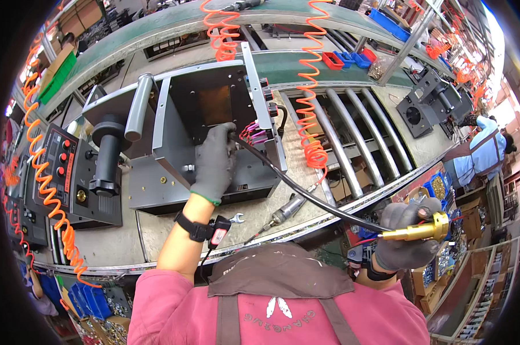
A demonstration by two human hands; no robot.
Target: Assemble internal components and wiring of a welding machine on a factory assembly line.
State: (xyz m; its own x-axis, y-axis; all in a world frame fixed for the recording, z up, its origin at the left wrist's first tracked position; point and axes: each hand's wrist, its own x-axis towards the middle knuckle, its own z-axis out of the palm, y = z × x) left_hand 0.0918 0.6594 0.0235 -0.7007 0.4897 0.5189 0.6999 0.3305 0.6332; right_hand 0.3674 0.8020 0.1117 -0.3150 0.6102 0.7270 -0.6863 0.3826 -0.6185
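My right hand (406, 250), in a grey glove, is closed around a brass connector (416, 232) with a stepped, tapering body and a wide round flange. From its narrow end a thick black cable (323, 206) runs left in a sagging line toward the machine. My left hand (214, 161), also gloved, reaches into the dark grey metal housing (163, 132) with its fingers closed on the far end of that cable. Beside those fingers, red and purple wires (256, 134) hang behind the housing's front panel. Thin red wires show near the connector; my palm partly hides it.
A power screwdriver (287, 210) and a wrench (237, 218) lie at the bench edge. Steel rollers (352, 138) stand to the right. Orange coiled hoses (313, 115) hang overhead. A wire-spool unit (107, 155) is at left. A person (480, 152) works at far right.
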